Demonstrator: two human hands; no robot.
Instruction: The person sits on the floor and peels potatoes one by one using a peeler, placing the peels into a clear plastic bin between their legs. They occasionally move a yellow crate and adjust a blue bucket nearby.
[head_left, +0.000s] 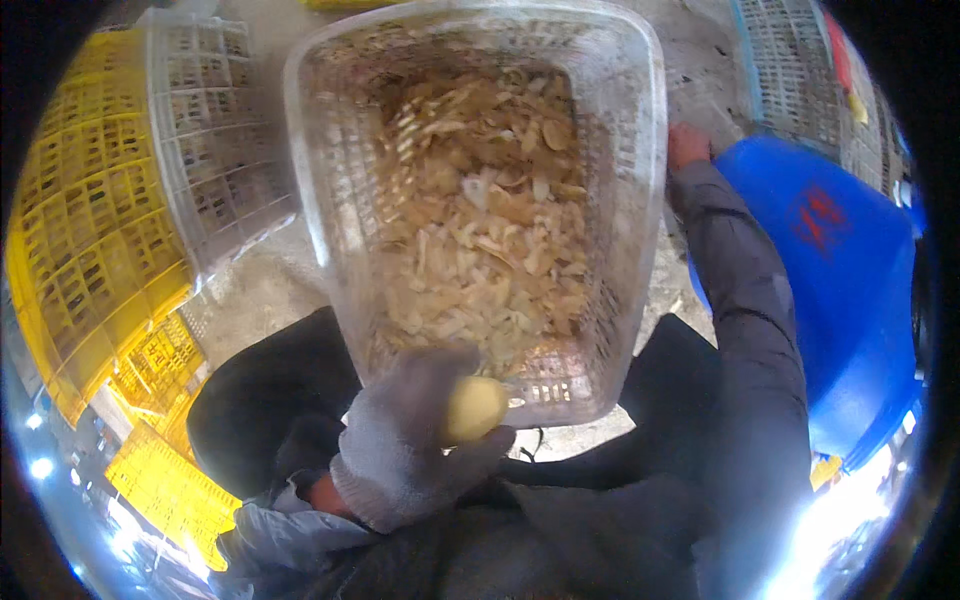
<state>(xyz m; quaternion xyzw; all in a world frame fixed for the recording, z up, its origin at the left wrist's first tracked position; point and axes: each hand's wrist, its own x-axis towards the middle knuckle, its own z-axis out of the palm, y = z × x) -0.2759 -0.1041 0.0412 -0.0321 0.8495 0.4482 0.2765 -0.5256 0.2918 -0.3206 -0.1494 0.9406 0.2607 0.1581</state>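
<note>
My left hand (420, 439), in a grey knit glove, grips a pale yellow, rounded potato (477, 409) that looks peeled. It is held over the near edge of a white plastic basket (319, 217) between my knees. Inside the basket lies a thick bed of thin, curled peelings (487, 232), tan and cream in colour. Past the basket's right rim reaches my right arm, with my right hand (688, 145) low beside the outer wall. The basket partly covers that hand, so its fingers and anything in them are hidden.
A blue plastic barrel (832, 300) with a red mark stands close against my right arm. Yellow (90, 202) and white (217, 142) plastic crates line the left side. More pale crates (795, 67) stand at the far right on the concrete floor (255, 292).
</note>
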